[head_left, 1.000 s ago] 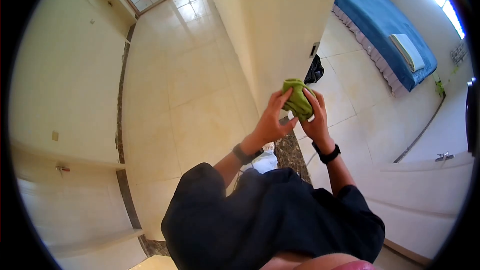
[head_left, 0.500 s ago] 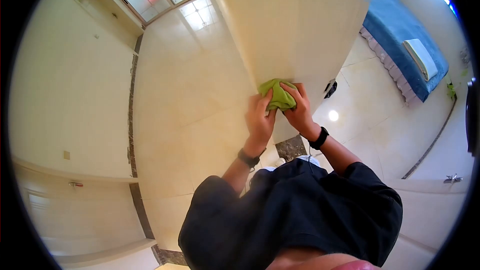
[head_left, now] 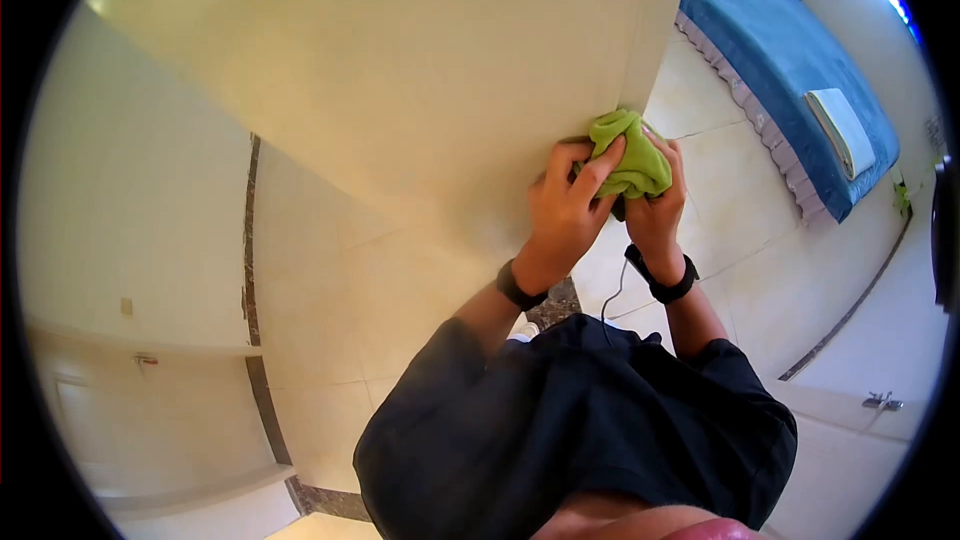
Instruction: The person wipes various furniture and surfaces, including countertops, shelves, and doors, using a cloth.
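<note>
A bunched green cloth is pressed against the cream door near its outer edge. My left hand grips the cloth from the left, thumb and fingers closed on its folds. On the cloth's right side, my right hand holds it with fingers wrapped around the far side, partly hidden. A dark piece shows just below the cloth between my hands; most of it is covered, so I cannot tell its shape. Black bands circle both my wrists, and a thin cord hangs by the right one.
At the upper right is a bed with a blue cover and a folded white item on it. Another door handle sits at lower right, and a white door at lower left. Pale tiles cover the floor.
Both hands and the green cloth have moved right and slightly up to the door's edge. The door now covers more of the view's left, hiding the glass panes. The black handle is mostly hidden.
</note>
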`<state>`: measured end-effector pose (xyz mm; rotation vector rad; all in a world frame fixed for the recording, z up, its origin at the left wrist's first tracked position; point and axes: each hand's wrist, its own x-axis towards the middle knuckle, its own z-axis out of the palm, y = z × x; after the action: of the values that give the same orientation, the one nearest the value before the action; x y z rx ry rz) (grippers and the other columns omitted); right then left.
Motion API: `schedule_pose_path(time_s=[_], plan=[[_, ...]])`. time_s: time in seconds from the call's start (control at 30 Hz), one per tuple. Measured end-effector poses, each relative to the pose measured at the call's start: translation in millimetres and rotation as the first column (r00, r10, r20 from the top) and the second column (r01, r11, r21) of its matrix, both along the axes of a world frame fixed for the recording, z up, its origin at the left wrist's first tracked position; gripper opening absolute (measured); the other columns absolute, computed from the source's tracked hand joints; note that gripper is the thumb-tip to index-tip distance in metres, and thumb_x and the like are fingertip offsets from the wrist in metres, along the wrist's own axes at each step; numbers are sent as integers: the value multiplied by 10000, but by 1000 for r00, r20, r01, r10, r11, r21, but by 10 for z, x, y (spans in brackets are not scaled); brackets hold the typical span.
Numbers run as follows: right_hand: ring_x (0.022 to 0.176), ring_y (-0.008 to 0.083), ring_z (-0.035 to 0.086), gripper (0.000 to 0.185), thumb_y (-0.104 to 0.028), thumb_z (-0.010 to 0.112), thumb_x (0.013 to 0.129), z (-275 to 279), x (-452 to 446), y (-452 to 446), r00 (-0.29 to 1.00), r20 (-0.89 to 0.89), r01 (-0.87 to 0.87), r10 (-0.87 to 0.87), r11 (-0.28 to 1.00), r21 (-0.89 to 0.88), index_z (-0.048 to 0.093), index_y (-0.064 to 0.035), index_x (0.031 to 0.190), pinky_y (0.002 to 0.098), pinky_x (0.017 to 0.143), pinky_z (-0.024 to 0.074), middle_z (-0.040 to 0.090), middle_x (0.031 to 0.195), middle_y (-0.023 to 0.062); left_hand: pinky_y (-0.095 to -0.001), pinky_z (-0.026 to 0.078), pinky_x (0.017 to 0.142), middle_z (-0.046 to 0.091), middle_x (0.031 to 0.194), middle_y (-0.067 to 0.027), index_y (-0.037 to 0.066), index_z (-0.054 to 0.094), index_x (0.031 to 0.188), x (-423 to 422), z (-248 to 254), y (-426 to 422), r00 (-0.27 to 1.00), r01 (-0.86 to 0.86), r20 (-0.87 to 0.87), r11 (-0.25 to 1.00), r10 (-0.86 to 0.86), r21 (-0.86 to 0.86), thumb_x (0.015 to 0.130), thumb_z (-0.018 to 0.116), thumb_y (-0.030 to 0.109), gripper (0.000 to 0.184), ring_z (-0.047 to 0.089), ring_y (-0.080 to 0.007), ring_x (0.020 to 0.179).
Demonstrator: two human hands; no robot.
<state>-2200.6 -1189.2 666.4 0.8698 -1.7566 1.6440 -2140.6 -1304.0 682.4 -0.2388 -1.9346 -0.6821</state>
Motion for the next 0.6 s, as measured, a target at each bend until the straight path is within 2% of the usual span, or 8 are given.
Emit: schedule_pose_path(time_s=[0.1,0.2,0.3,0.33,0.5,0.6], plan=[[846,279,563,536,142,605,696,-211,-63,81,998,12,-68,67,997,41,620,-18,1207,331,746,471,570,950,125,-373,521,678,593,1001,-116,160,653,1211,51,-221,135,989,-42,146,995,29,90,630,774,-4,616,615,-301,876],[848,282,570,536,142,617,693,-463,-116,142,976,137,-175,167,984,43,624,-28,1201,333,745,477,566,955,125,-384,524,668,593,1005,-123,146,651,1195,67,-418,197,974,-114,201,992,101,55,639,774,2,587,615,-318,882],[847,287,573,531,116,659,687,-586,-146,207,967,155,-220,204,971,90,627,-37,1194,335,739,479,561,956,130,-336,515,557,570,984,-81,133,641,1211,85,-532,234,975,-144,171,989,140,13,639,766,-28,607,629,-248,723],[847,288,574,529,110,668,684,-594,-124,220,962,162,-236,218,967,101,628,-36,1192,335,739,480,561,955,131,-338,514,556,568,984,-82,132,640,1213,115,-531,241,971,-162,177,987,159,2,641,763,-31,608,628,-251,720],[827,302,564,493,63,677,684,-224,-323,266,964,67,-265,259,956,125,636,-41,1164,353,724,479,565,942,136,-352,513,577,557,985,-92,129,632,1231,12,-266,333,962,-228,159,974,224,5,656,734,-61,614,623,-267,734],[807,310,552,473,61,642,698,256,-374,281,960,10,-279,280,952,125,637,-48,1158,359,709,475,558,928,136,-325,490,651,548,983,-110,89,648,1185,-54,108,349,969,-242,62,970,240,26,642,762,-37,569,577,-258,853]])
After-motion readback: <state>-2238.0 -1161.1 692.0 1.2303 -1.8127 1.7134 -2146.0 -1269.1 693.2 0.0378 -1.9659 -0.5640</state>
